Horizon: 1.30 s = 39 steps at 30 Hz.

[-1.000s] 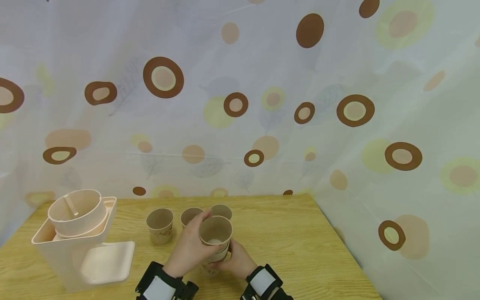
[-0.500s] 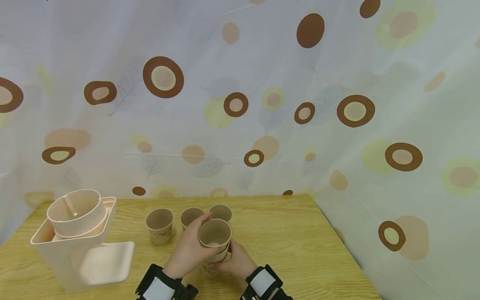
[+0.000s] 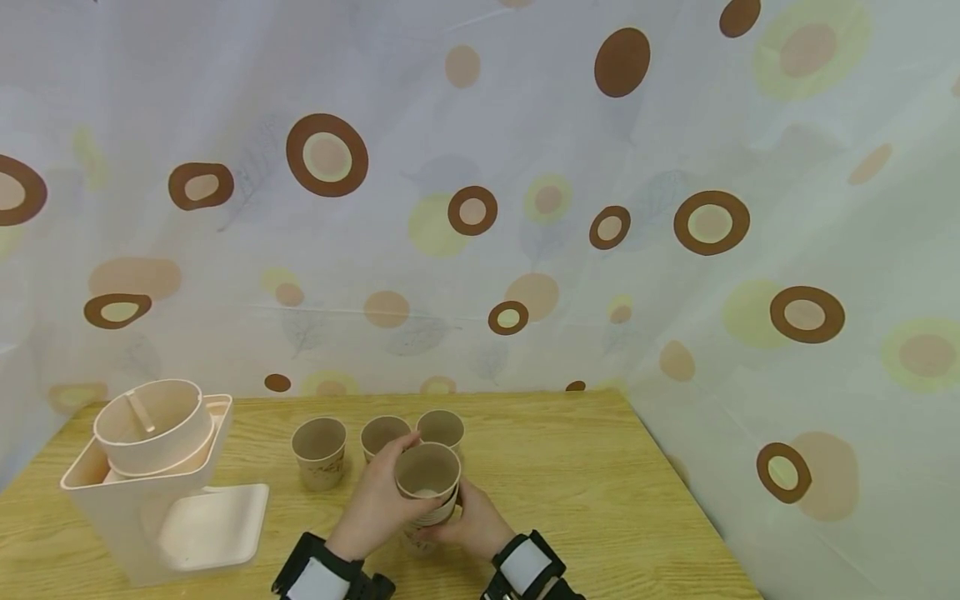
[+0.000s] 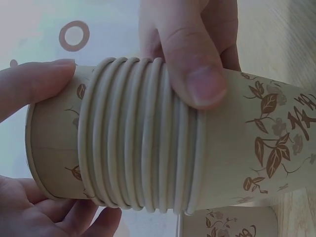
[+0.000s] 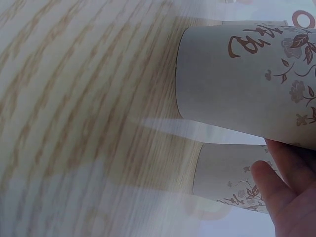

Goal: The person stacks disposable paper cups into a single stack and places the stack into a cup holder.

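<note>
Both hands hold a stack of patterned paper cups (image 4: 143,138) in front of the person. Near the rim, the left hand (image 3: 378,504) grips the top paper cup (image 3: 427,468), its fingers and thumb on opposite sides. That cup stands out farther from the stack than the tightly nested rims below it. Lower down, the right hand (image 3: 480,518) grips the stack, its thumb (image 4: 202,84) lying across the rims in the left wrist view. The bottom cup (image 5: 232,74) is seen in the right wrist view; I cannot tell whether it touches the table.
Behind the hands stand three separate paper cups: a left one (image 3: 321,454), a middle one (image 3: 382,433) and a right one (image 3: 442,427). A cream plastic container (image 3: 127,517) with a round cup-like part (image 3: 153,417) on top occupies the wooden table's (image 3: 570,467) left side.
The left hand and the top cup have shifted slightly down and left in the head view. The right hand keeps its hold almost in place; the separate cups stay put.
</note>
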Each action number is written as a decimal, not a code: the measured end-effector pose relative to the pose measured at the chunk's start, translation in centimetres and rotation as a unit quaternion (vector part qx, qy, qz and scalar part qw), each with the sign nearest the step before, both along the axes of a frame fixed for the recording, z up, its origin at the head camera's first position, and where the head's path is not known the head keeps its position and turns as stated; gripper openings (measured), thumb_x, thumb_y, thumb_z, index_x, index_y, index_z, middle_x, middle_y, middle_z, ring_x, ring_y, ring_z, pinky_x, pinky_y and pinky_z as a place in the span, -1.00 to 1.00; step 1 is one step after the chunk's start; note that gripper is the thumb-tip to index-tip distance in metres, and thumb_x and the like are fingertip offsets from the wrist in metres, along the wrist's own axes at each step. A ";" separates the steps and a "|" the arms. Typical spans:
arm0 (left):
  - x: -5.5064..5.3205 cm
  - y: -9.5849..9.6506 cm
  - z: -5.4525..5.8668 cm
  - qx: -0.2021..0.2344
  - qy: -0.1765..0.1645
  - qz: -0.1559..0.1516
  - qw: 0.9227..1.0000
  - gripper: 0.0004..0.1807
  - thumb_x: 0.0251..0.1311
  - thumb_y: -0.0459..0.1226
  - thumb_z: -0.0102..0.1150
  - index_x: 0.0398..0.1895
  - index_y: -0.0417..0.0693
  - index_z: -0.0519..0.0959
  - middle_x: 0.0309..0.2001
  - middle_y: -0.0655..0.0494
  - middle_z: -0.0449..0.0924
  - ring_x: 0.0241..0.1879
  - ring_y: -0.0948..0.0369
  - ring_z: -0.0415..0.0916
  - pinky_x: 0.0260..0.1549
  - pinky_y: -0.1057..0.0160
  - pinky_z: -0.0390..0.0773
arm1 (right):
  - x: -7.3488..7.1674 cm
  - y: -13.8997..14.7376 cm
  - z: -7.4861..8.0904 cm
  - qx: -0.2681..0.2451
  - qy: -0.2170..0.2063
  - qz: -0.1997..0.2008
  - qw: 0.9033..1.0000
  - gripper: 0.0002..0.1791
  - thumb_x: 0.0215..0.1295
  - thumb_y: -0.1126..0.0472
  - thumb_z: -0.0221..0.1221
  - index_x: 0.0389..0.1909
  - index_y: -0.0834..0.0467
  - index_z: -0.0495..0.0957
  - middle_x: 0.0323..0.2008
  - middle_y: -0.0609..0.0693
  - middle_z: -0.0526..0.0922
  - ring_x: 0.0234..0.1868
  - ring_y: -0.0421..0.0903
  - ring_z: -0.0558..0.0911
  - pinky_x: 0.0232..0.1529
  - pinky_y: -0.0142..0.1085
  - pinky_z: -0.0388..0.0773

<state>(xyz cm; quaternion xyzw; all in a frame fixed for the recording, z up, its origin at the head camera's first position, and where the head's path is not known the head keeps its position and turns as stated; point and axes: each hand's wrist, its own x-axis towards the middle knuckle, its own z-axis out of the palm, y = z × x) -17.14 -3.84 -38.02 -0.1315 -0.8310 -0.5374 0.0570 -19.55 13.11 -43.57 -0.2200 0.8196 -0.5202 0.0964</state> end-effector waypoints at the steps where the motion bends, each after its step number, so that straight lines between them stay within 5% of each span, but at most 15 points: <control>1: 0.0 0.0 -0.1 -0.002 0.000 0.000 1.000 -0.14 -0.16 -0.20 0.48 0.26 -0.25 0.30 0.24 -0.19 0.35 0.18 -0.11 0.35 0.02 -0.09 0.47 | 0.0 0.0 0.0 0.001 0.000 -0.001 1.000 -0.21 -0.01 0.16 0.39 0.27 0.12 0.29 0.18 0.08 0.47 0.19 0.10 0.44 0.14 -0.01 0.38; 29: -0.3 0.0 -1.9 0.028 -0.010 0.000 1.000 -0.10 -0.20 -0.17 0.50 0.27 -0.21 0.29 0.22 -0.12 0.36 0.14 -0.06 0.38 0.00 -0.04 0.48 | 0.1 -0.1 -0.1 0.001 0.017 -0.004 1.000 -0.26 -0.01 0.18 0.39 0.23 0.14 0.33 0.13 0.07 0.52 0.17 0.08 0.46 0.14 -0.09 0.39; 39: -0.3 -0.1 -2.2 0.034 -0.023 -0.006 0.999 -0.11 -0.18 -0.18 0.49 0.28 -0.20 0.28 0.19 -0.11 0.37 0.11 -0.03 0.38 -0.05 0.03 0.48 | 0.1 -0.1 0.1 0.000 -0.012 -0.008 1.000 -0.23 -0.01 0.20 0.39 0.27 0.09 0.30 0.17 0.08 0.48 0.19 0.10 0.44 0.13 0.04 0.38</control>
